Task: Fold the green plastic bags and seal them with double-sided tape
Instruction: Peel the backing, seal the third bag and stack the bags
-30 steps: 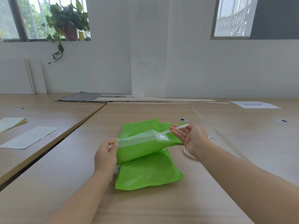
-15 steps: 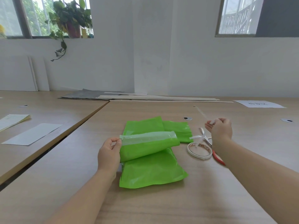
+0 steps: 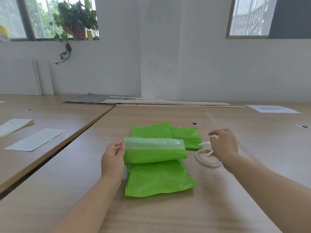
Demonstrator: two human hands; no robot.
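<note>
Head view: left hand (image 3: 114,156) pinches the left edge of the folded-over flap of the green bag (image 3: 159,179), which lies mid-table (image 3: 168,216). Right hand (image 3: 224,144) is over the tape roll (image 3: 198,158), fingers loosely curled. Cannot tell if it holds the white strip (image 3: 204,143).

A pale wooden table (image 3: 151,216) carries a green bag (image 3: 159,179) at centre, a folded green bag (image 3: 185,137) at 1 o'clock, a tape roll (image 3: 199,159) at 3 o'clock, wooden strips (image 3: 168,102) at 12 o'clock and a white sheet (image 3: 272,108) toward 2 o'clock.
</note>
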